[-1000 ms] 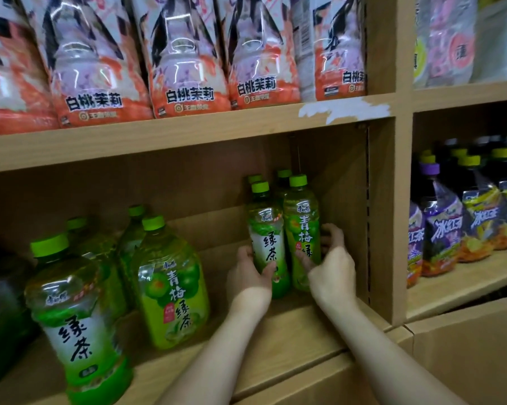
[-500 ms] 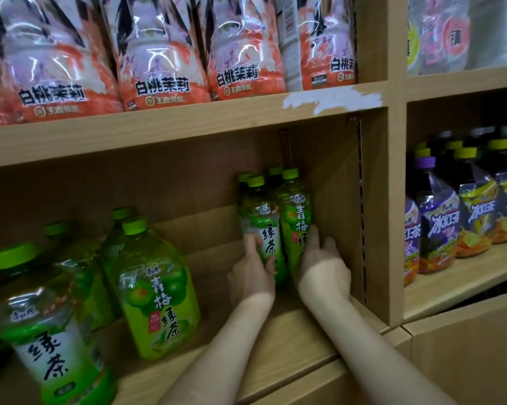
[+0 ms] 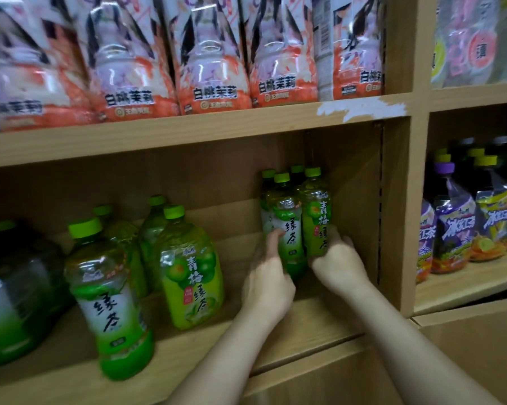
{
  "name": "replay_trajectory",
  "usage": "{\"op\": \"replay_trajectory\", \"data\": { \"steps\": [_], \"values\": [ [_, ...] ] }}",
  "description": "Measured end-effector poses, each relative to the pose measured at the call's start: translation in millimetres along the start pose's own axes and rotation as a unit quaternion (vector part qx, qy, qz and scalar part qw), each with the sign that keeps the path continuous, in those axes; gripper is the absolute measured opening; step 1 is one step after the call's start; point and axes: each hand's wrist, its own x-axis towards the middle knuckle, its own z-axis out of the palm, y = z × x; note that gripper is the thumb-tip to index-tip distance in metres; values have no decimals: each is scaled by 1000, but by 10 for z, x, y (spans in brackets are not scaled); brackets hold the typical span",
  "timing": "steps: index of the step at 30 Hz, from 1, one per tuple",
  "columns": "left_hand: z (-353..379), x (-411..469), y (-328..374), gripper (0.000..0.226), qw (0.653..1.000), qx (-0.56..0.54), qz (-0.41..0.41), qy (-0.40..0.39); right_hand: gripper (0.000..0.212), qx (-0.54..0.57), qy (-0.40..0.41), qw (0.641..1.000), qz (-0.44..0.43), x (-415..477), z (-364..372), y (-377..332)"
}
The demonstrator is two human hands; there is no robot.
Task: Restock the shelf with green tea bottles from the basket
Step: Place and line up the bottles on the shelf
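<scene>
- Green tea bottles, small clear plastic ones with bright green caps, stand upright in a tight cluster at the right end of the light wooden shelf (image 3: pixel 304 323), close to the divider wall (image 3: pixel 395 214).
- The front pair is the one you are handling: a small green tea bottle with a white band (image 3: pixel 287 229) on the left, and a small yellow-green plum tea bottle (image 3: pixel 316 217) touching it on the right.
- Your left hand (image 3: pixel 268 283) wraps the lower left side of the white-banded bottle, fingers curled round it.
- Your right hand (image 3: pixel 340 264) cups the base of the plum bottle from the right, fingers bent against it.
- Pressing from both sides likely keeps the pair together and square with the row behind.
- Further left on the same shelf stand large green tea jugs (image 3: pixel 111 302) and large plum tea jugs (image 3: pixel 192 270), well apart from the cluster, leaving bare shelf between.
- Above, orange and white drink packs (image 3: pixel 214 68) fill the upper shelf.
- The basket is not in view.
</scene>
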Motion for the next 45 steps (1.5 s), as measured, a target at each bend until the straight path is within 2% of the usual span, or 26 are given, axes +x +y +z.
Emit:
{"op": "replay_trajectory", "data": {
  "steps": [3,4,6,7,8,10,11,13,15,16,18,20,22,29,34,39,42,45],
  "values": [
    [-430,-492,-121,53,980,-10,120,159,49,97,38,993,-46,-251,-27,-208],
    [-579,-631,-193,48,969,-23,146,198,45,176,6,983,-49,-380,-19,-321],
    [-829,-843,-420,43,951,-16,152,267,44,343,-122,931,-14,-622,95,-548],
    [-943,-923,-538,44,944,2,143,299,54,374,-176,911,2,-707,200,-637],
    [-1048,-988,-647,48,935,23,131,327,72,357,-200,912,-3,-766,323,-699],
    [-1221,-1071,-838,63,922,66,100,367,104,282,-196,939,-37,-851,538,-845],
    [-1284,-1089,-918,72,921,71,72,377,106,249,-193,948,-52,-874,623,-925],
    [-1369,-1068,-1084,92,929,32,-11,369,100,212,-179,957,-84,-866,791,-1033],
    [-1412,-1013,-1217,102,945,-52,-110,305,94,154,-154,971,-100,-842,919,-1109],
    [-1411,-984,-1272,98,948,-102,-150,261,93,119,-138,979,-96,-838,970,-1140],
    [-1367,-936,-1389,68,951,-146,-188,196,103,88,-97,987,-88,-839,1058,-1187],
    [-1330,-916,-1493,49,956,-130,-192,178,110,85,-75,990,-87,-833,1119,-1226],
    [-1318,-909,-1545,44,958,-137,-183,171,109,80,-66,992,-76,-812,1150,-1261],
    [-1230,-843,-1553,49,963,-206,-143,102,102,31,-11,998,-54,-615,1256,-1227],
    [-1114,-728,-1551,61,958,-244,-130,74,118,171,-56,979,-97,-407,1330,-1077],
    [-1105,-642,-1585,58,959,-250,-114,68,126,218,-135,965,-47,-127,1320,-954],
    [-1055,-500,-1621,59,961,-232,-124,87,118,199,-72,976,-46,-110,1353,-976],
    [-1015,-346,-1638,60,959,-223,-136,107,118,138,-18,990,-23,-95,1343,-1009]
  ]
}}
